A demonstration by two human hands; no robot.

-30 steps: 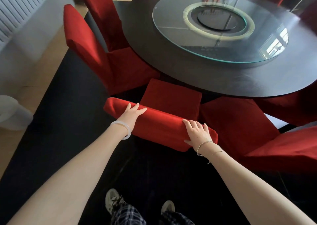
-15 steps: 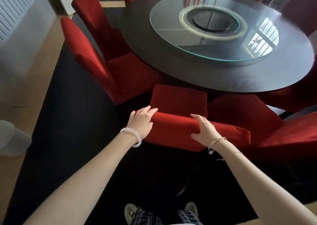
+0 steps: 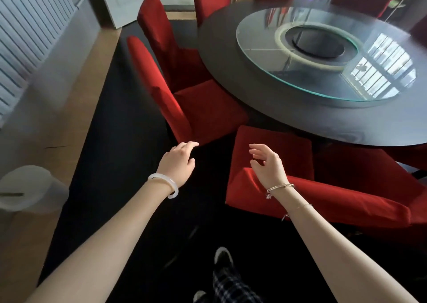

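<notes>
Red cloth is on both sides of the hands. The left hand (image 3: 176, 164), which wears a pale round bangle (image 3: 165, 184) on the wrist, holds nothing and its fingers are loosely bent. The fingertips come to the lower corner of the neighbouring red cloth-covered dining chair (image 3: 203, 108), but I cannot tell if they touch it. The right hand (image 3: 269, 166) is also free, with fingers spread. It hangs above the back of the near red cloth-covered dining chair (image 3: 335, 201) and is apart from it. This near chair stands with its seat up to the rim of the round dark wooden table (image 3: 231, 60), which carries a round glass turntable (image 3: 265, 55). The neighbouring chair stands at an angle and further out on the black carpet (image 3: 129, 129). I think the risk is here: if only one hand pushes it, low at the corner, the chair may turn instead of sliding and knock the near chair or the table rim. Its legs may also catch in the carpet, so that it tips, and the loose cover may slip under the fingers. Half a second ago both hands lay on the top of the near chair's back. Now they have left it, the left one has gone toward the neighbour, and the view has turned to the left.
</notes>
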